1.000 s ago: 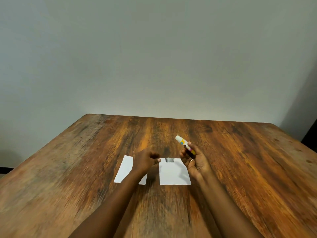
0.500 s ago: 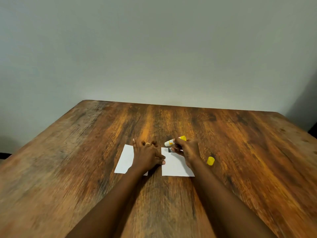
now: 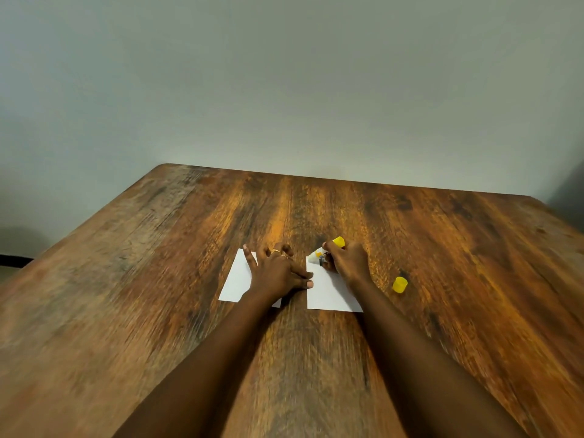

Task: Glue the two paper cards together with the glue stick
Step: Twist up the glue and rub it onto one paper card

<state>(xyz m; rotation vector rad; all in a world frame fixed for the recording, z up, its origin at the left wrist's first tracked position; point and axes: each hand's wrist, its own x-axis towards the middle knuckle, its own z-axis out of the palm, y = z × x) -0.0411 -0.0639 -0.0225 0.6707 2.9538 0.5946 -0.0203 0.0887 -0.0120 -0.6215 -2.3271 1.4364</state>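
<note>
Gripping hand: the right hand (image 3: pixel 347 262), just right of the frame's centre, is closed around the glue stick (image 3: pixel 327 250).
Glue stick: held tilted, white tip down and to the left, yellow end up and to the right; the tip meets the upper left corner of the right card (image 3: pixel 328 294).
Right card: white, flat on the table (image 3: pixel 158 279), at mid-frame; its upper right part is hidden under the right hand.
Left hand (image 3: pixel 278 273): fingers spread and flat, grasping nothing; the palm rests on the left card (image 3: pixel 237 279) and the thumb reaches the left edge of the right card.
Left card: white, flat, just left of the right card, a strip of bare wood between them; its right half is covered by the left hand.
Rings: thin bands show on two fingers of the left hand.
Cap (image 3: pixel 400 284): yellow, lying on the wood to the right of the right card, apart from it and from the right forearm.
Table: dark-grained wood, filling the lower half of the frame.
Wall (image 3: pixel 284 90): plain grey, upper half of the frame.
</note>
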